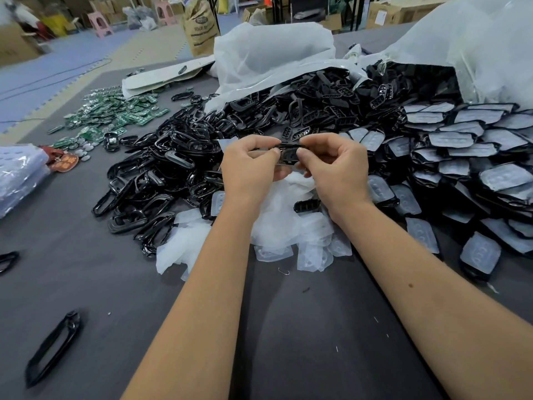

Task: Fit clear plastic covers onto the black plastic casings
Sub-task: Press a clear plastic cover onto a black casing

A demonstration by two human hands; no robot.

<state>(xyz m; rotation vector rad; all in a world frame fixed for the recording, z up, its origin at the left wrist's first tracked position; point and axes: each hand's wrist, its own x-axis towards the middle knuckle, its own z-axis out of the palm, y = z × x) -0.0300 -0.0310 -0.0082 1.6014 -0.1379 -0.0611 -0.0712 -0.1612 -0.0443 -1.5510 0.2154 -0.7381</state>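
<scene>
Both hands meet above the middle of the table around one black plastic casing (289, 154). My left hand (249, 163) pinches its left end with thumb and curled fingers. My right hand (336, 166) pinches its right end the same way. Whether a clear cover lies on the held casing I cannot tell. Below the hands lies a heap of loose clear plastic covers (291, 229), with one black casing (307, 205) on top. A big pile of black casings (178, 168) spreads to the left and behind. Casings with covers on them (473, 168) lie stacked at the right.
Green circuit boards (112, 116) lie at the far left. White plastic bags (268, 56) rise behind the piles. A lone black frame (53, 346) lies near the left front. A stack of clear sheets (20, 174) sits at the left edge of the grey table (302, 342).
</scene>
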